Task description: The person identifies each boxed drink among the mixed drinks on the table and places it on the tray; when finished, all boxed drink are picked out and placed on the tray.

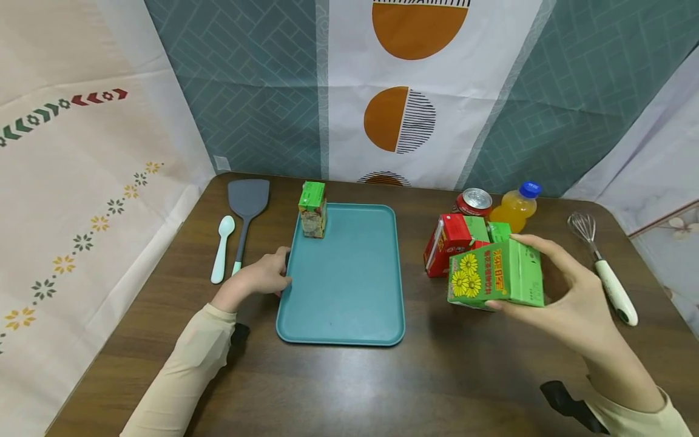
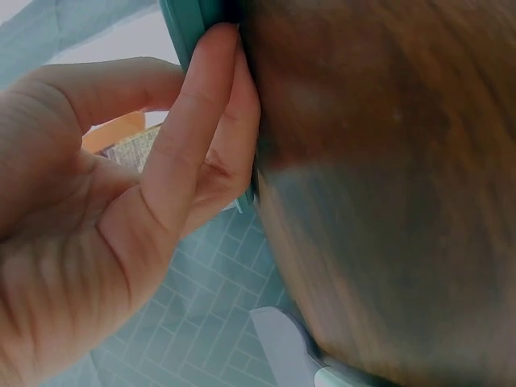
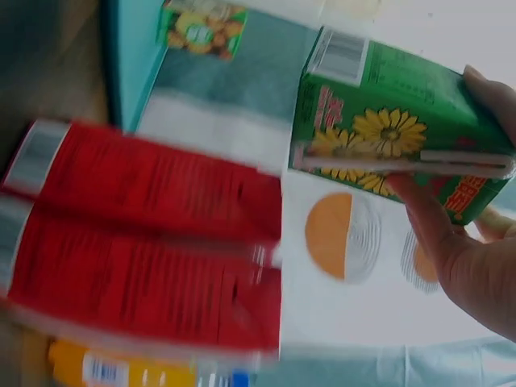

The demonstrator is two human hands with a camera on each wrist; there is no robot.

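My right hand (image 1: 573, 306) grips a green drink carton (image 1: 480, 276) with yellow flowers, tilted and lifted just in front of the other drinks. In the right wrist view the thumb and fingers hold that carton from both sides, and a straw in its wrapper lies along it. At the left rim of the blue-green tray (image 1: 344, 285), my left hand (image 1: 262, 274) pinches the edge between thumb and fingers, as the left wrist view also shows. A smaller green carton (image 1: 313, 212) stands upright at the tray's back left corner.
Behind the lifted carton stand red cartons (image 1: 445, 243), green cartons, a red can (image 1: 474, 202) and an orange drink bottle (image 1: 513, 209) with a blue cap. A whisk (image 1: 614, 288) lies at the far right. Left of the tray are a spatula (image 1: 248, 197) and a pale spoon (image 1: 221, 252).
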